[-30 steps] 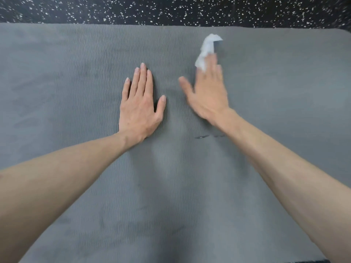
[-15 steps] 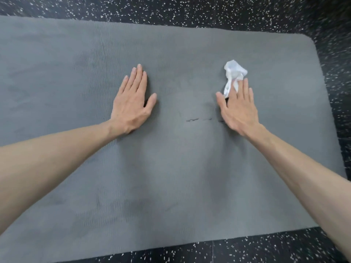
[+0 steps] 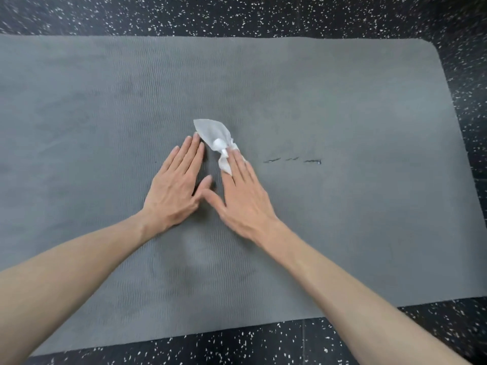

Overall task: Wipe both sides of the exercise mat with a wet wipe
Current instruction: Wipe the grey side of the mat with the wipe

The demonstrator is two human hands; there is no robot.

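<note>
Flat right hand [image 3: 243,198] presses one wet wipe [image 3: 214,139] onto one grey mat [image 3: 342,106]; left hand [image 3: 175,188] lies flat, empty.

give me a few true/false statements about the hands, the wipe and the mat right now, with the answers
1. The left hand lies flat on the grey ribbed exercise mat. True.
2. The crumpled white wet wipe is under the left hand. False: the right hand presses it with straight fingers.
3. Short dark marks lie to the right of the right hand. True.
4. The mat is rolled up. False: it lies spread on the black speckled floor.
5. The hands are far apart. False: their thumbs nearly meet.
</note>
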